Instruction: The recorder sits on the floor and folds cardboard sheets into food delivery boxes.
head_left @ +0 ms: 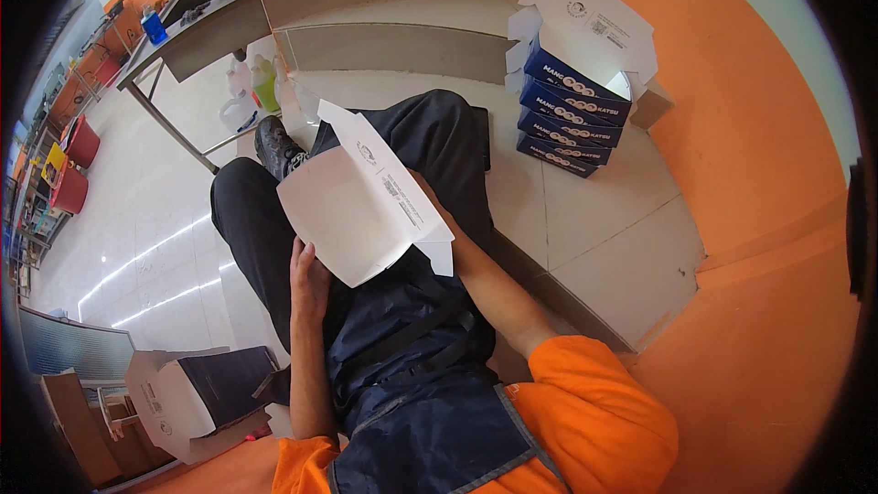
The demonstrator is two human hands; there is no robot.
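Note:
An open cardboard box (343, 210), white inside with a flap lid along its right side, rests tilted over my lap. My left hand (309, 279) grips its near left edge, fingers close together along the outside. My right hand (423, 185) reaches behind the raised lid (384, 178); the lid hides its fingers, so its hold cannot be made out. Small black print shows on the lid's white face.
On the step to the right stands a stack of dark blue boxes (572, 119), the top one with its white lid raised. More blue-and-white cartons (215, 393) lie at lower left. Plastic bottles (263, 82) stand beneath a metal table (197, 32). An orange wall (759, 155) rises at the right.

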